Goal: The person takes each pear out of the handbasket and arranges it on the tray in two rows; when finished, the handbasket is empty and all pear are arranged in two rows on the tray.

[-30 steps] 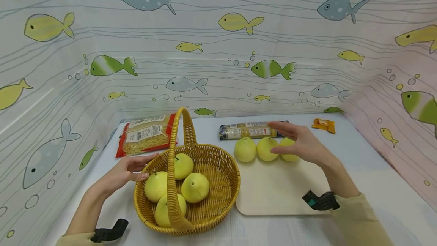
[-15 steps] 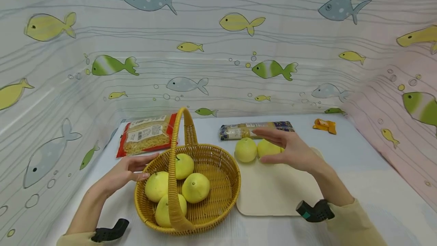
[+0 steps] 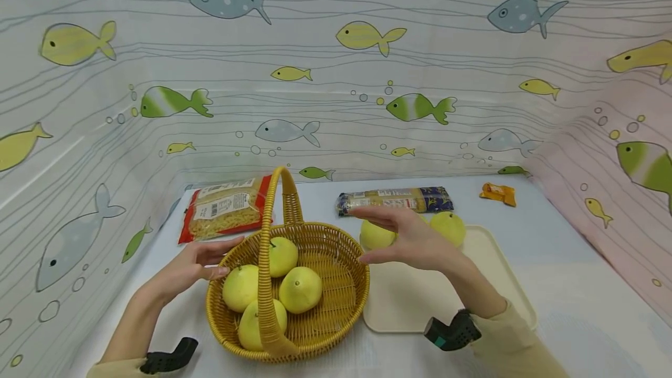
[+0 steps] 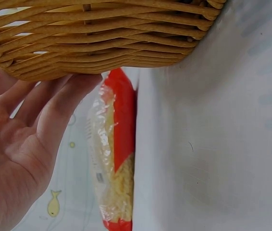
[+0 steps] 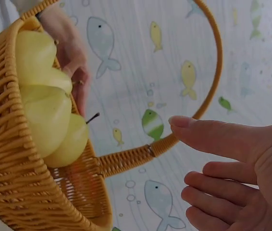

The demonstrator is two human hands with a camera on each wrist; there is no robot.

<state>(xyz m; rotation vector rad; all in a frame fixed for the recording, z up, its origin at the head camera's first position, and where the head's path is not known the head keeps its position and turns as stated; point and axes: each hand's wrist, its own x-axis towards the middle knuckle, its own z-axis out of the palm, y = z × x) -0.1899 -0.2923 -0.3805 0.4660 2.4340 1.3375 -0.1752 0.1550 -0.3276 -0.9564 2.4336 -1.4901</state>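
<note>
Moving left from the three pears on the tray (image 3: 504, 267), the right hand (image 3: 415, 244) now hovers open and empty near the basket (image 3: 336, 308), where four pears (image 3: 299, 289) lie, while the left hand (image 3: 191, 267) touches its rim with straight fingers.

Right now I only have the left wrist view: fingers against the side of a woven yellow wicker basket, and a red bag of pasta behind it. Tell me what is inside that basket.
Observer: Four pale yellow round fruits lie inside the woven yellow wicker basket.
Operator: Report the right hand.
Observer: The right hand hovers with straight fingers beside the basket's right rim, over the cream rectangular tray, and holds nothing.
Operator: Say what sits on that tray.
Observer: At least two more yellow fruits sit along its far edge. The hand may hide another.
</note>
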